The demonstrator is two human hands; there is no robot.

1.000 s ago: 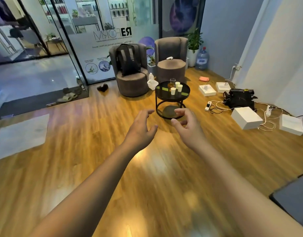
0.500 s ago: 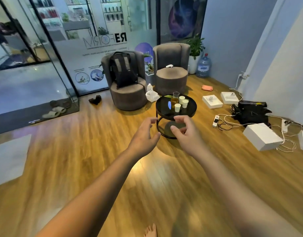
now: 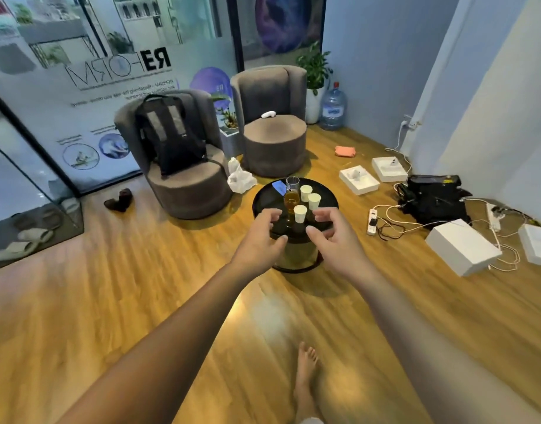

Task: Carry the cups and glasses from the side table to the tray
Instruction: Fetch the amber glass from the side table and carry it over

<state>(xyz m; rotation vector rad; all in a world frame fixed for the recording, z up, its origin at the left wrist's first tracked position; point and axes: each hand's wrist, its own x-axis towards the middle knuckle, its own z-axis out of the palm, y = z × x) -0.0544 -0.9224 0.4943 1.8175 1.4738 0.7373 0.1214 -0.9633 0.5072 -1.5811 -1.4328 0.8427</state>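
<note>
Both hands, left hand (image 3: 260, 237) and right hand (image 3: 333, 237), reach loosely curled and empty; paper cups (image 3: 300, 213) at twelve o'clock look light and crushable, so grip mid-wall gently

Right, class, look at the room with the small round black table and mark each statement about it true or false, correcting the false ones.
1. Three white paper cups stand on the round side table. True.
2. The left hand grips a paper cup. False: it holds nothing, its fingers loosely curled short of the cups.
3. A black backpack sits on the left armchair. True.
4. The glasses on the table are all empty. False: one glass holds amber liquid; the clear glass behind it looks empty.
5. The right hand rests flat on the floor. False: it is raised before the table, holding nothing.
</note>
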